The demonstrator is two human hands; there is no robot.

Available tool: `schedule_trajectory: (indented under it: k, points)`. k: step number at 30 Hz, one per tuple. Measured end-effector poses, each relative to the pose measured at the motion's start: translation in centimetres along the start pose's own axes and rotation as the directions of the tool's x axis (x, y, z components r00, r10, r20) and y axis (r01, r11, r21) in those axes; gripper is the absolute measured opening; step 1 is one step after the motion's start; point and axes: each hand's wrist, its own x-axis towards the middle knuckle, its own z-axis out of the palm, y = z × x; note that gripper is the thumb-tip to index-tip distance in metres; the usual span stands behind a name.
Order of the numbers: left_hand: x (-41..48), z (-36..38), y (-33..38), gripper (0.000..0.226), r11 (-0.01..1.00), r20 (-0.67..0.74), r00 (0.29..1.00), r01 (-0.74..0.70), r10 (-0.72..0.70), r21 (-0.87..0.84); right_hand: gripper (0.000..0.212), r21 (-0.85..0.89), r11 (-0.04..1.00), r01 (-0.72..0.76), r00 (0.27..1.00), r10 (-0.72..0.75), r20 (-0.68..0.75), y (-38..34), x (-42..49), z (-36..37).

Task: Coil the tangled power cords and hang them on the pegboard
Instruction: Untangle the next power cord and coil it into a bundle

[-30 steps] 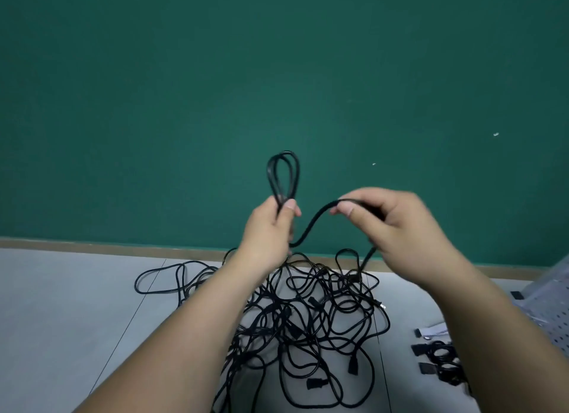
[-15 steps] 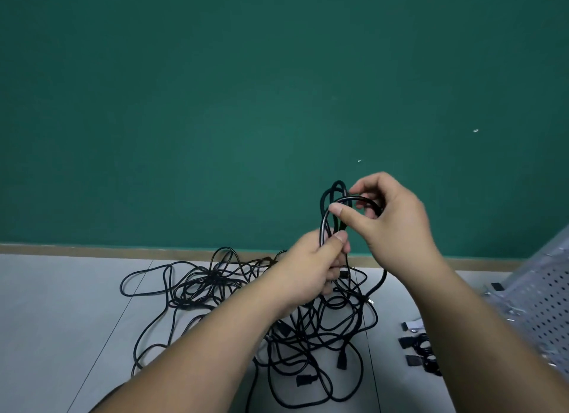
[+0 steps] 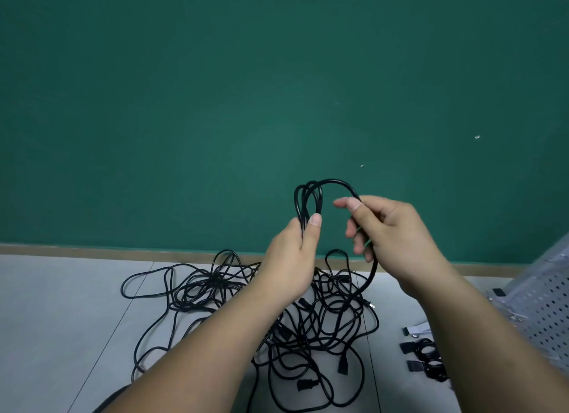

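Wall (image 3: 215,104), green, filling the upper frame above a grey floor (image 3: 61,305). Below it, tangle (image 3: 308,320) of black power cords sprawled across the floor, plugs poking out near the front edge. At far right, pegboard (image 3: 545,314), perforated and tilted, with a few small black bundles (image 3: 428,360) lying just beside it. Raised in front of the wall, above the tangle: coil (image 3: 308,197) of several narrow loops, pinched at its base by the left hand (image 3: 292,258), thumb pressed over the strands. Just to the right, right hand (image 3: 391,237) closed loosely around the free run of cord (image 3: 369,277), which arcs over from the coil's top, passes through the fingers and trails down into the tangle. Likely light and limp, yet springy enough to throw off loops if the pinch slackens; smooth jacket apt to slide through a soft grip. Best held where the loops cross, with the free length fed hand over hand.
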Motion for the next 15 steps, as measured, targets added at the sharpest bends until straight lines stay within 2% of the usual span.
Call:
schedule_trajectory:
  k: [3,7,15]
  points:
    - [-0.5,0.7,0.6,0.05,0.997,-0.02,0.998,-0.062,0.061,-0.049,0.026,0.092,0.996,-0.006,0.996,0.014,-0.093,0.1,0.1,1.2]
    - [-0.2,1.5,0.1,0.031,0.989,0.016,0.992,-0.124,0.126,-0.079,0.03,0.279,0.957,-0.074,0.987,0.11,-0.118,-0.1,0.0,2.3]
    - [0.0,1.3,-0.5,0.021,0.989,0.157,0.977,-0.143,0.145,-0.026,0.038,0.04,0.994,-0.1,0.977,0.106,-0.188,-0.5,-0.2,2.7]
